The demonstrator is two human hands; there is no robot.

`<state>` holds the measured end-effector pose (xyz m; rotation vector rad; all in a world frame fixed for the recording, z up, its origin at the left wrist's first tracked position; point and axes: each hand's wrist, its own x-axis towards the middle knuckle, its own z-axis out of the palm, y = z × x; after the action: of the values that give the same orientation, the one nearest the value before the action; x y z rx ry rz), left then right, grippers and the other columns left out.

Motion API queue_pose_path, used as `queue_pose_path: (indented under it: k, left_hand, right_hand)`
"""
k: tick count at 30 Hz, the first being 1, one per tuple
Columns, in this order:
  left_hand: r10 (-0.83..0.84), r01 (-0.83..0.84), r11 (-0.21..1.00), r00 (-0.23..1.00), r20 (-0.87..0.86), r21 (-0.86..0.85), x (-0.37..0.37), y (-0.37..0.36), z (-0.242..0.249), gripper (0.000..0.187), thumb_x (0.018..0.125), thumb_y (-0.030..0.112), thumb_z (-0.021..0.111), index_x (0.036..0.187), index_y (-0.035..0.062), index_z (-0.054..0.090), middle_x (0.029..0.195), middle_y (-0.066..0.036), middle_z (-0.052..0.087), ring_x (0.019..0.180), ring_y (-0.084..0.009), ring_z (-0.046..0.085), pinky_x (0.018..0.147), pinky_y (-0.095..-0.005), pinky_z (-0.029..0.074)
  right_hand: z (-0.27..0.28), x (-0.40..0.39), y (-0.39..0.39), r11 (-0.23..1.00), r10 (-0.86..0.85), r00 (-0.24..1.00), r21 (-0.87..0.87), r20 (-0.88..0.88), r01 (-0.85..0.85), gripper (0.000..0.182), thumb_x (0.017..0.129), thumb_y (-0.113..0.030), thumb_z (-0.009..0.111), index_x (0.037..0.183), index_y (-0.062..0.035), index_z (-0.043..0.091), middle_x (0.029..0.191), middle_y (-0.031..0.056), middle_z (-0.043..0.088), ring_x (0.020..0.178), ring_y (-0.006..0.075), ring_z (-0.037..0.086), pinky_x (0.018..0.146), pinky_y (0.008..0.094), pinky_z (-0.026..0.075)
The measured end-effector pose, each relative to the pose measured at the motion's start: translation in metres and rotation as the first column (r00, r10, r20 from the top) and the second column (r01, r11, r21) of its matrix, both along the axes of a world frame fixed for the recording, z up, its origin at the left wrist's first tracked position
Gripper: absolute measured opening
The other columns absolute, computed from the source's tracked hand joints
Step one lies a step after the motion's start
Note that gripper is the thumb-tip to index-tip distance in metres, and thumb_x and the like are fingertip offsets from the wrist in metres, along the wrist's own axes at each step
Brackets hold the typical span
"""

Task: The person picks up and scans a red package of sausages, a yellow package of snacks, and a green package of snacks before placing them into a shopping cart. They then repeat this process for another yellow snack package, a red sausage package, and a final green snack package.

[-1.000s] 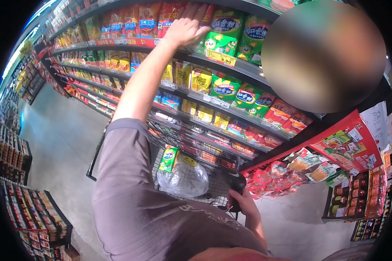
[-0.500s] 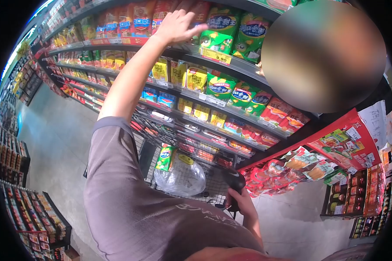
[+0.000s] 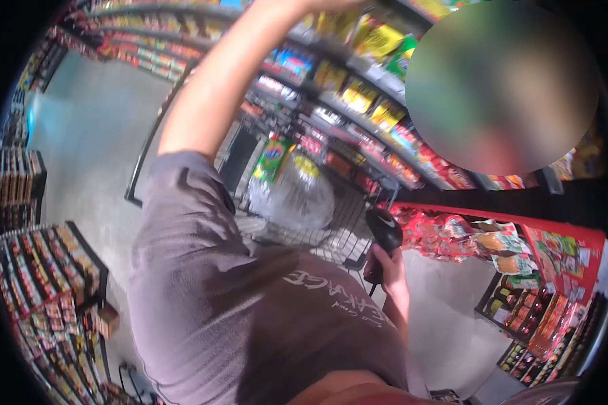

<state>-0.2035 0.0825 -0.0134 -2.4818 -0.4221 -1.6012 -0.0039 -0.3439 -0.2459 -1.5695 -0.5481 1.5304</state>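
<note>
My left arm stretches up toward the shelf, and my left hand (image 3: 331,4) is cut off by the top edge, so its fingers are hidden. Nearest to it are yellow packets (image 3: 380,37) on the shelf. My right hand (image 3: 387,266) is wrapped round a black rounded handle (image 3: 385,231) with a white mark, at the near right corner of the wire shopping cart (image 3: 348,226). Inside the cart lie a green snack packet (image 3: 273,159) and a clear plastic bag (image 3: 294,196) showing a yellow-green label; the bag's contents are not clear.
Shelves of packets (image 3: 358,96) run along the cart's far side. A red display stand (image 3: 571,260) with hanging packets (image 3: 446,233) is at the right. More stocked shelves (image 3: 40,270) line the left, across a grey floor (image 3: 105,115). A blurred circle covers the upper right.
The view has tilted down and turned. My left hand, earlier spread in front of red and green packets, now reaches the top edge. My right hand still holds the handle.
</note>
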Motion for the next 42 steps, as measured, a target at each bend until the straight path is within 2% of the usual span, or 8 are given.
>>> queue_pose_path:
  k: [4,6,10,20,29,33,35,42]
  left_hand:
    - [0.144,0.002,0.963,0.841,0.522,-0.27,-0.073,-0.021,-0.224,0.042,0.083,0.01,0.072,0.121,0.003,0.058,0.11,-0.015,0.061,0.097,-0.0288,0.061,0.089,-0.0388,0.047]
    - [0.589,-0.276,0.642,0.775,0.23,-0.716,-0.096,-0.057,-0.328,0.034,0.089,0.012,0.064,0.12,0.0031,0.055,0.102,-0.014,0.058,0.089,-0.0295,0.062,0.082,-0.0394,0.05]
    - [0.352,-0.571,0.044,0.777,-0.522,-0.82,-0.121,-0.118,-0.519,0.039,0.088,0.022,0.065,0.123,0.0076,0.055,0.114,-0.017,0.057,0.105,-0.0363,0.061,0.088,-0.0471,0.051]
    - [0.068,-0.85,-0.19,0.487,-0.871,-0.491,-0.098,-0.117,-0.694,0.107,0.071,0.046,0.082,0.157,0.0265,0.022,0.155,-0.018,0.032,0.133,-0.0321,0.043,0.1,-0.0485,0.043]
    - [-0.007,-0.825,-0.233,0.531,-0.847,-0.515,-0.105,-0.105,-0.674,0.112,0.067,0.042,0.083,0.158,0.0273,0.019,0.153,-0.017,0.034,0.138,-0.0383,0.037,0.103,-0.0572,0.041]
    - [-0.121,-0.539,-0.53,0.812,-0.571,-0.654,-0.128,-0.093,-0.626,0.103,0.071,0.044,0.079,0.155,0.0198,0.025,0.148,-0.02,0.038,0.139,-0.0377,0.037,0.112,-0.0491,0.037]
    - [0.036,0.086,-0.854,0.994,0.107,-0.514,-0.148,-0.106,-0.589,0.061,0.078,0.034,0.071,0.132,0.0084,0.055,0.116,-0.014,0.065,0.102,-0.0261,0.066,0.091,-0.0397,0.053]
    - [0.523,0.774,-0.626,0.328,0.787,0.094,-0.12,-0.19,-0.369,0.072,0.074,0.023,0.06,0.14,-0.0023,0.046,0.125,-0.023,0.062,0.107,-0.0365,0.066,0.093,-0.0465,0.054]
  right_hand:
    - [-0.01,-0.016,-0.002,0.982,-0.04,0.999,-0.185,0.032,0.046,0.017,0.097,-0.02,0.06,0.097,-0.0039,0.055,0.068,0.0053,0.058,0.051,0.014,0.056,0.047,0.0267,0.046]
    - [-0.015,-0.017,0.0,0.958,0.016,0.998,-0.288,0.061,0.002,0.018,0.097,-0.021,0.06,0.097,-0.0045,0.055,0.067,0.005,0.058,0.051,0.0139,0.056,0.048,0.0271,0.046]
    - [-0.028,-0.023,0.007,0.916,0.089,0.989,-0.401,0.115,-0.036,0.022,0.094,-0.024,0.065,0.1,-0.0043,0.058,0.066,0.0047,0.061,0.054,0.0125,0.058,0.047,0.027,0.043]
    - [-0.017,-0.06,-0.011,0.769,-0.063,0.982,-0.619,0.176,0.16,0.016,0.095,-0.019,0.066,0.097,-0.0039,0.059,0.07,0.0022,0.059,0.056,0.0118,0.056,0.051,0.0287,0.045]
    - [-0.04,-0.046,0.001,0.763,-0.065,0.983,-0.626,0.174,0.162,0.024,0.093,-0.027,0.068,0.098,-0.0058,0.059,0.072,0.0037,0.06,0.056,0.0136,0.059,0.048,0.0291,0.046]
    - [-0.038,-0.03,-0.006,0.777,-0.061,0.988,-0.614,0.144,0.138,0.027,0.091,-0.03,0.07,0.097,-0.0055,0.059,0.071,0.0034,0.06,0.056,0.0137,0.06,0.047,0.0298,0.048]
    - [-0.035,-0.024,-0.002,0.851,-0.065,0.983,-0.505,0.173,0.145,0.027,0.091,-0.028,0.071,0.1,-0.0057,0.058,0.068,0.003,0.059,0.054,0.0131,0.059,0.046,0.0295,0.047]
    - [-0.003,-0.003,0.012,0.972,0.144,0.988,-0.196,0.056,-0.13,0.023,0.092,-0.017,0.065,0.107,-0.0013,0.057,0.067,0.0023,0.059,0.053,0.0116,0.058,0.047,0.026,0.041]
